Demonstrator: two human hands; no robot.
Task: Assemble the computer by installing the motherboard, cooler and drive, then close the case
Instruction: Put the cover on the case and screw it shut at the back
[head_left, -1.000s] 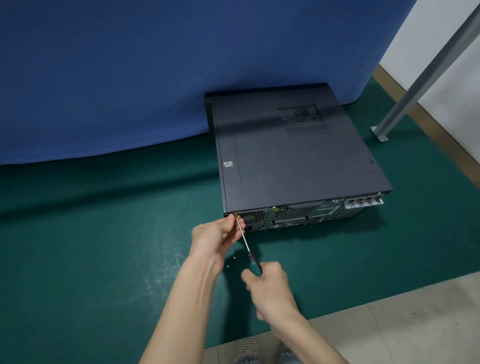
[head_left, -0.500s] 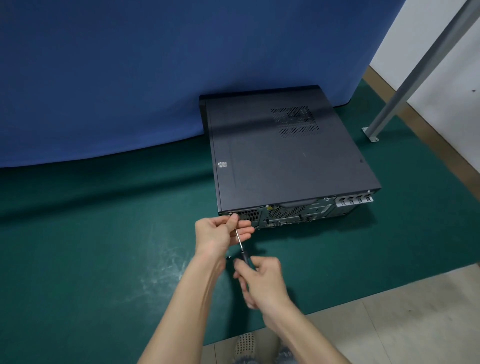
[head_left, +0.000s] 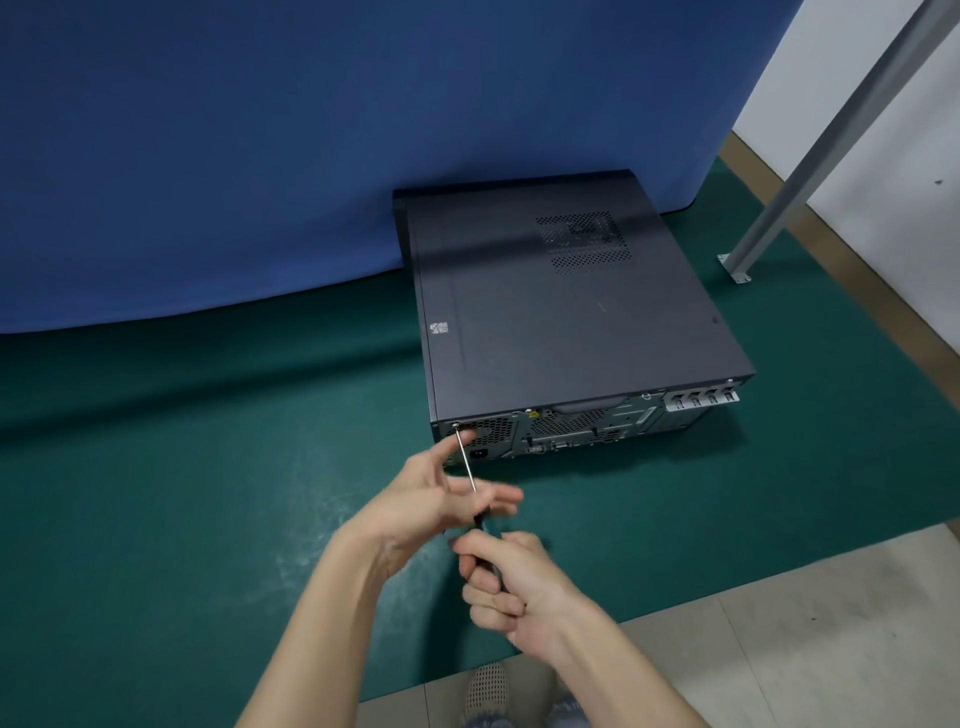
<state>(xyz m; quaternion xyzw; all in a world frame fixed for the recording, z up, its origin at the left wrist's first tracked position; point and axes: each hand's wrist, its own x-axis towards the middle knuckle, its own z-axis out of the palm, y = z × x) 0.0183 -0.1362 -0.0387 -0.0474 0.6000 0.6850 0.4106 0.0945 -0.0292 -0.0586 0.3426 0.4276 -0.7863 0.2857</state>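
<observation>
On the green mat (head_left: 208, 467), toward its far right side by the blue curtain (head_left: 260, 156), the computer case (head_left: 571, 332) lies flat with its lid (head_left: 493, 260) on (whatever is inside is hidden); its rear panel (head_left: 571, 431) faces the person. At that panel's upper left corner sits a screw (head_left: 455, 425), met by the tip of the screwdriver (head_left: 467, 465); the shaft slants back toward the person, so the screw lies straight ahead along the tool. The right hand (head_left: 514, 587) curls round the handle; the left hand (head_left: 431, 499), nearer the screw, has loosely spread fingers beside the shaft, blurred, contact unclear.
</observation>
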